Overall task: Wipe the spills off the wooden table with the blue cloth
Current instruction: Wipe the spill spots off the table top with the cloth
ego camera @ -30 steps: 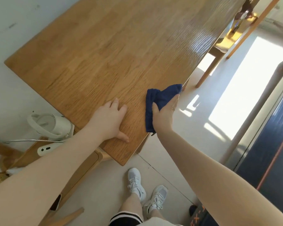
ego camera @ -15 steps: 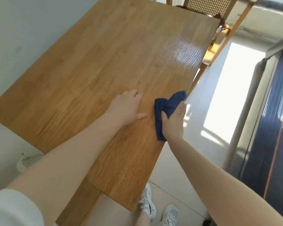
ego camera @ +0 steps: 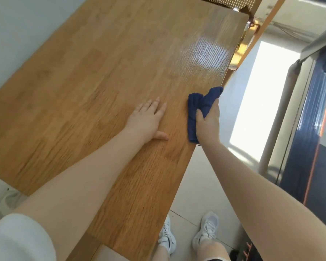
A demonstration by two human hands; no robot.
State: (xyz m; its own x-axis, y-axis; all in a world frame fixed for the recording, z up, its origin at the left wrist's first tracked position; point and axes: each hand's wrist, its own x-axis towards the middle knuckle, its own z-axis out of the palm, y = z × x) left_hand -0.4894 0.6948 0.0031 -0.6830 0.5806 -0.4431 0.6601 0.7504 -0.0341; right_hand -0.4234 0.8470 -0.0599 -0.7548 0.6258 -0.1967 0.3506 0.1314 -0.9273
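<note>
The wooden table [ego camera: 102, 72] fills most of the view, its right edge running down toward my feet. A crumpled blue cloth [ego camera: 199, 104] lies at that right edge, partly hanging over it. My right hand [ego camera: 208, 123] grips the cloth from the edge side, thumb on top of the fabric. My left hand [ego camera: 148, 119] rests flat on the tabletop just left of the cloth, fingers spread, holding nothing. A glossy sheen [ego camera: 209, 53] shows on the wood farther along the right side; I cannot tell whether it is wet or a reflection.
A cane-backed chair [ego camera: 231, 2] stands at the table's far end. A wooden chair frame [ego camera: 260, 32] is off the far right corner. A dark machine with an orange stripe [ego camera: 312, 147] stands on the right. My white sneakers [ego camera: 205, 234] are on the tiled floor.
Both hands have slid farther along the table away from the near corner, the cloth moving with the right hand along the right edge. The view has shifted forward; the kettle at lower left is gone.
</note>
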